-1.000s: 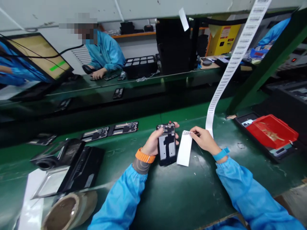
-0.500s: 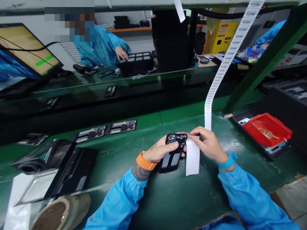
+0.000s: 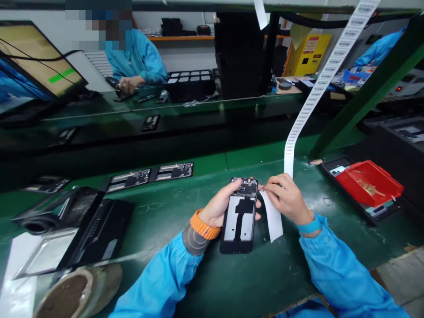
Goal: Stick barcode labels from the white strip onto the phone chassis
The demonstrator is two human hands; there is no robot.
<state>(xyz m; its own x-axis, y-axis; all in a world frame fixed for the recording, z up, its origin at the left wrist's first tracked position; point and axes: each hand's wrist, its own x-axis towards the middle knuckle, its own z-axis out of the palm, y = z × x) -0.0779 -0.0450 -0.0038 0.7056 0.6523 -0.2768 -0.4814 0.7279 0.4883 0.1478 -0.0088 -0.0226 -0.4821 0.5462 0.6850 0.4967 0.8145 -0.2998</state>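
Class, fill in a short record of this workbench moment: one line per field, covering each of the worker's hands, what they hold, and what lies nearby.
Left hand: grips the open phone by its upper left edge, inner side facing up.
Right hand: pinches the end of the white label strip at the phone's top right corner.
Strip: hangs down from above, printed with barcodes higher up.
Bench: green, scuffed.
Right side: red tray on a black holder.
Left side: black machine; two phone frames lying flat.
Background: another person's hand at the far bench.
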